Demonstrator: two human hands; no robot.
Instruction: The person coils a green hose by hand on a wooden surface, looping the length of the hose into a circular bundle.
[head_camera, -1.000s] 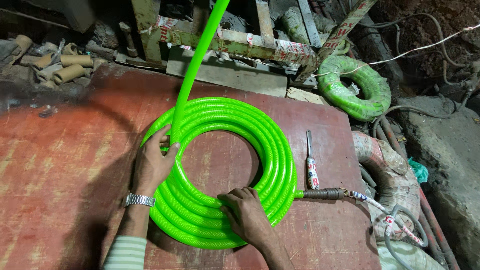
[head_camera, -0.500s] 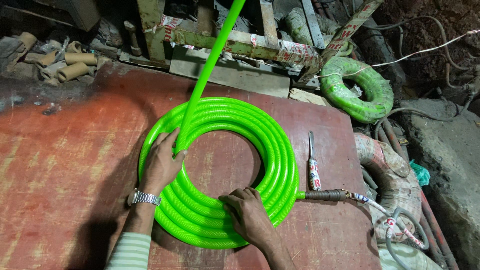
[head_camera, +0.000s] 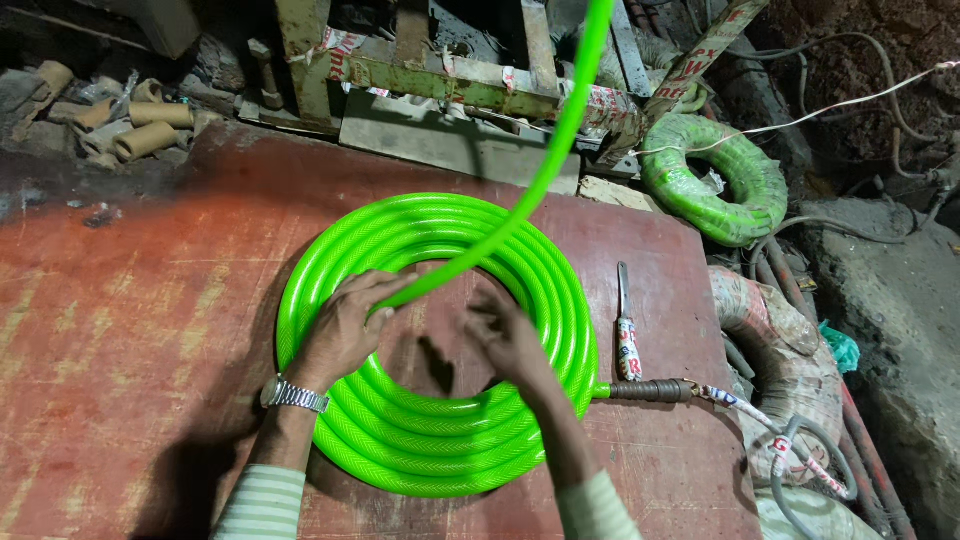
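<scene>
Right hand (head_camera: 510, 335) lifted, blurred — fingertips unclear

A worn, reddish-brown board table (head_camera: 130, 300) carries the load. A bright green hose coil (head_camera: 440, 445) lies flat at its middle. A small knife with a taped handle (head_camera: 626, 335) lies just right of it, near the right edge.

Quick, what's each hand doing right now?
Left hand: closed on the green hose.
Right hand: blurred over the coil's middle; grip cannot be told.
</scene>
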